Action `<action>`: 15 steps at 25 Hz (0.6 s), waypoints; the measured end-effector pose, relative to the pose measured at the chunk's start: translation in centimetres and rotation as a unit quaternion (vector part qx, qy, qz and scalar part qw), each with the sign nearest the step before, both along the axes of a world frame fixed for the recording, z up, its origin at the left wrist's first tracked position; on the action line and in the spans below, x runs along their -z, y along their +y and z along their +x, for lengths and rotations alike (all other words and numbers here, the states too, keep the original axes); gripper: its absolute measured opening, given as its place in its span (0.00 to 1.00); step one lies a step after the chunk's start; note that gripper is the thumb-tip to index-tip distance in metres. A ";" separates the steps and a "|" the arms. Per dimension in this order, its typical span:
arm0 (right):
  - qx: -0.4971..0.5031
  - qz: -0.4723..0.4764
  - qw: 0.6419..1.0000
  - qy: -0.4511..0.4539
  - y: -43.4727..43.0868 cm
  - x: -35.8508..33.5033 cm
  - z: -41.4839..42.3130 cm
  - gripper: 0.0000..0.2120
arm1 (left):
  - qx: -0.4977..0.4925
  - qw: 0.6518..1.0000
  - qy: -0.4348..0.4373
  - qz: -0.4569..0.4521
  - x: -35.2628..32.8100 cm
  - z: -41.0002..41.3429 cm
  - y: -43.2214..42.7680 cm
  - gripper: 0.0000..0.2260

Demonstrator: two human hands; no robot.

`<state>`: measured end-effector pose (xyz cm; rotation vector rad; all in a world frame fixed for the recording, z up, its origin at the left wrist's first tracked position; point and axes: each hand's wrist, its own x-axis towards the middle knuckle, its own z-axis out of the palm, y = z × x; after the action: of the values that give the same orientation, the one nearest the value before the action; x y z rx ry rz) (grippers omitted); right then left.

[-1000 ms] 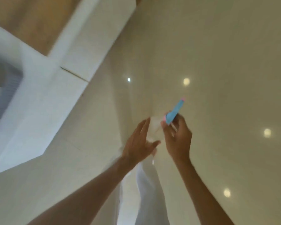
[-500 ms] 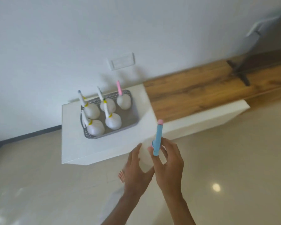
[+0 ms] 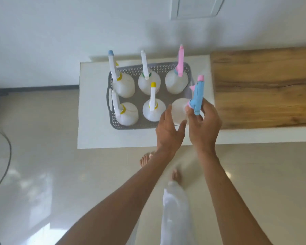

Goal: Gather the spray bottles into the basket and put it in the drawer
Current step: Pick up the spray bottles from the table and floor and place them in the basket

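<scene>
A grey perforated basket (image 3: 136, 126) stands on a white cabinet top (image 3: 92, 106) and holds several white spray bottles with coloured nozzles. Over the basket's front right corner is one more white bottle (image 3: 177, 110) with a blue and pink spray head (image 3: 197, 96). My right hand (image 3: 204, 126) grips that spray head near the neck. My left hand (image 3: 168, 131) is open, with its fingers and thumb against the bottle's round body from the left. Whether the bottle's base touches the basket floor is hidden.
A wooden top (image 3: 263, 85) adjoins the cabinet on the right. The white wall (image 3: 60, 32) rises behind, with a wall plate (image 3: 196, 7) at the upper edge. A black cable (image 3: 2, 167) lies on the glossy tile floor at the left. My bare feet (image 3: 147, 159) stand before the cabinet.
The view swung from the floor to the cabinet and closed in on it. Both hands carried the blue-headed bottle forward to the basket's front right corner.
</scene>
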<state>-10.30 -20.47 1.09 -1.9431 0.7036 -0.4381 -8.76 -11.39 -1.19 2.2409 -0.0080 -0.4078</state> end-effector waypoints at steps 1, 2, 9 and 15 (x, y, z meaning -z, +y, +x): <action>-0.008 -0.003 1.000 0.010 -0.2 0.8 0.7 0.14 | 0.001 1.000 0.007 0.010 0.7 0.5 -0.2 0.29; -0.018 -0.007 1.000 0.017 -0.4 1.6 1.3 0.14 | 0.002 1.000 0.014 0.016 1.3 0.9 -0.4 0.29; -0.071 -0.038 0.995 0.055 -1.4 5.2 3.5 0.13 | 0.043 0.998 0.041 0.033 4.0 2.7 -1.4 0.26; -0.089 -0.024 0.995 0.033 -1.4 6.6 4.1 0.14 | 0.069 0.998 -0.001 0.012 5.3 2.5 -0.2 0.24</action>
<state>-6.19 -21.86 -5.49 -2.0523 0.5597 -0.2846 -6.24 -11.56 -6.51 2.2729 -0.1598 -0.4811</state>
